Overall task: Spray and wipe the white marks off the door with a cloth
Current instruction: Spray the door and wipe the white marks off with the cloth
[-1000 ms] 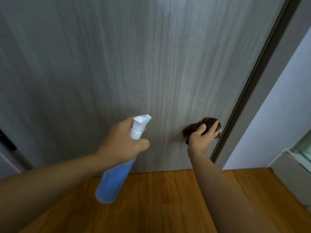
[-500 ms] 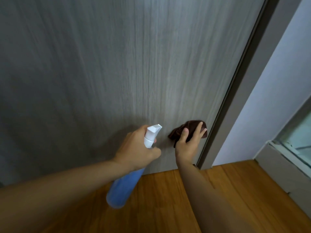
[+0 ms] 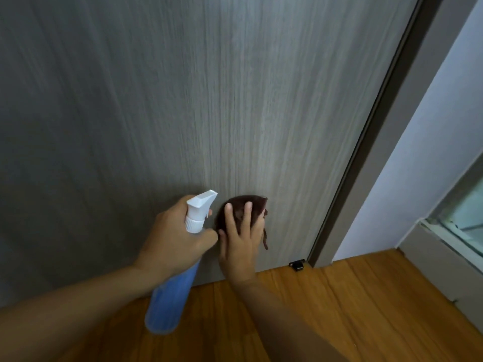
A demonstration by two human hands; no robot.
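A grey wood-grain door (image 3: pixel 183 100) fills the view above a wooden floor (image 3: pixel 339 309). At 6 o'clock the left hand (image 3: pixel 175 239) grips a spray bottle (image 3: pixel 170 301) of blue liquid. Just beside it, toward 3 o'clock, the right hand (image 3: pixel 240 239) presses a dark brown cloth (image 3: pixel 257 205) against the door's lower part with straight fingers.

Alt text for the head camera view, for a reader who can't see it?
A right hand presses a dark brown cloth flat against a grey door near the floor, while the left hand grips a blue spray bottle.
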